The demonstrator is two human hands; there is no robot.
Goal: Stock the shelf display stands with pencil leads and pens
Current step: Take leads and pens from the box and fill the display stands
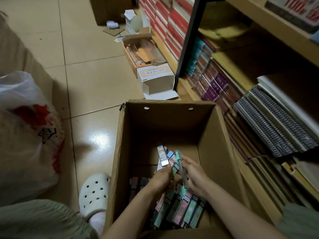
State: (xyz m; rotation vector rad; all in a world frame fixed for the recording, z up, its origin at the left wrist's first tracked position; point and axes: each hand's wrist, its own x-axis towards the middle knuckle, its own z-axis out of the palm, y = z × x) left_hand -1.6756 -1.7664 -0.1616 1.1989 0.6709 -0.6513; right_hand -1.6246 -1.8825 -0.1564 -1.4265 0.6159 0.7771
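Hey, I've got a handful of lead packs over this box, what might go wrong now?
1. The left hand holds several lead packs fanned out; one may slip back into the cardboard box.
2. The right hand pinches one thin pack that hangs down; it could drop.
3. The white carton lies on the floor ahead, a possible trip hazard.

lead packs (179,209): slim, pastel | lying in carton bottom | several fanned upright above
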